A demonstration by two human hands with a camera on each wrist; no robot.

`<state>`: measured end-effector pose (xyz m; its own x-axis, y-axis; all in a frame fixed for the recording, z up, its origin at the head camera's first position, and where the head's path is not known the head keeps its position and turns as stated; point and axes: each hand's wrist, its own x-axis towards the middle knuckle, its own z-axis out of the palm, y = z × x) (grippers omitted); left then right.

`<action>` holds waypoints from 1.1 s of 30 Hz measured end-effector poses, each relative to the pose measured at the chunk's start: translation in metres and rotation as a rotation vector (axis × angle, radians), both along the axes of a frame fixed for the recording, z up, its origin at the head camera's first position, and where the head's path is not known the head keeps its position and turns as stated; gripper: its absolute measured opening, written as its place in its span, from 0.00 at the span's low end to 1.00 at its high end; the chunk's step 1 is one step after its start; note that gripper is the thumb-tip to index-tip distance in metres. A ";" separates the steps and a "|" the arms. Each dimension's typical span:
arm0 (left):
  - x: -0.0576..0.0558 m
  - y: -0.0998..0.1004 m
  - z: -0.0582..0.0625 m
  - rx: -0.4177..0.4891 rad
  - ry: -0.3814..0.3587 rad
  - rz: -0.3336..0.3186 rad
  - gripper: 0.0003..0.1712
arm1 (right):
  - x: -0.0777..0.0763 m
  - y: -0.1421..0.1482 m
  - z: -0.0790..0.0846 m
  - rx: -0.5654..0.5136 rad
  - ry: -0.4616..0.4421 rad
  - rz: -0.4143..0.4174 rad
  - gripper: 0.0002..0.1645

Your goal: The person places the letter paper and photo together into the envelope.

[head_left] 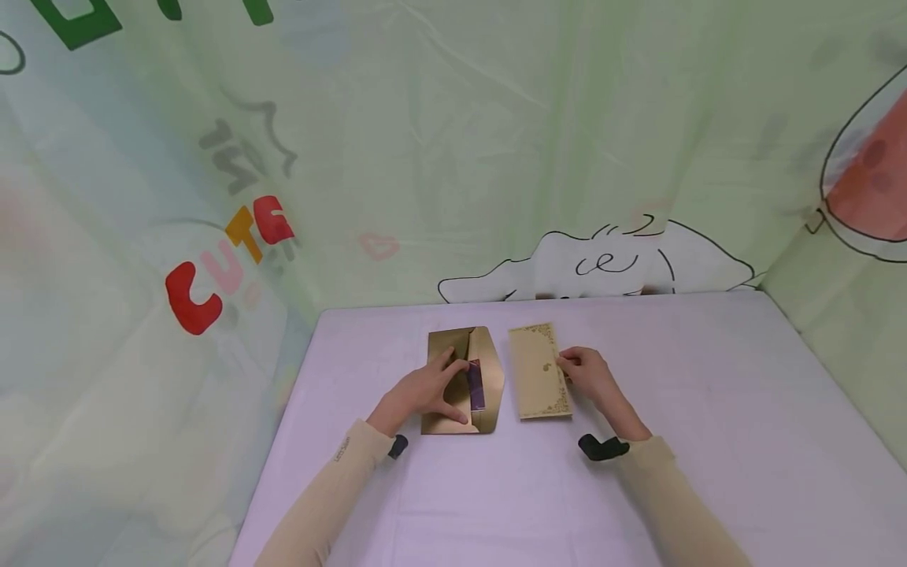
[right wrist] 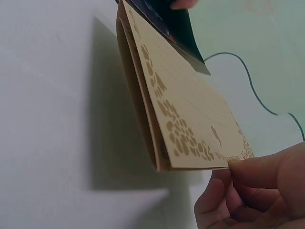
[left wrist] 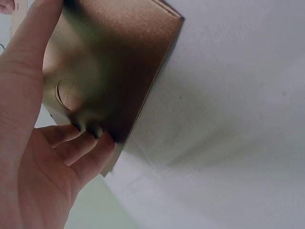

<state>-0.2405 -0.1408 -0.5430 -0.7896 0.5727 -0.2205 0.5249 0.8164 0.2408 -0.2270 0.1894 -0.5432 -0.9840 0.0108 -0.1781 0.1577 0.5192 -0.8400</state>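
A gold envelope (head_left: 445,425) lies on the table with its flap to the right, in the head view. My left hand (head_left: 430,387) is spread over it, thumb and fingers apart, touching its surface. Beside the thumb and fingertips, a dark purple piece (head_left: 476,386) shows against the envelope; its kind is unclear. In the left wrist view, the fingertips (left wrist: 106,142) rest at the envelope's edge. To the right, a cream folded card (head_left: 538,370) with gold ornament is pinched at its right edge by my right hand (head_left: 590,372). The right wrist view shows the card's layered folds, raised off the table.
A pale lilac cloth covers the table (head_left: 453,504). Behind it hangs a light green printed curtain (head_left: 453,157), which also runs along the left and right sides. Both wrists carry black straps (head_left: 602,448).
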 end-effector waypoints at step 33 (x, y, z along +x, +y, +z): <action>-0.002 0.001 -0.003 -0.032 0.009 0.014 0.58 | -0.015 -0.094 -0.007 0.027 0.040 0.117 0.14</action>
<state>-0.2425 -0.1402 -0.5457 -0.7995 0.5542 -0.2316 0.5154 0.8310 0.2093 -0.2421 0.0954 -0.5504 -0.9850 -0.1005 -0.1401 0.0614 0.5551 -0.8295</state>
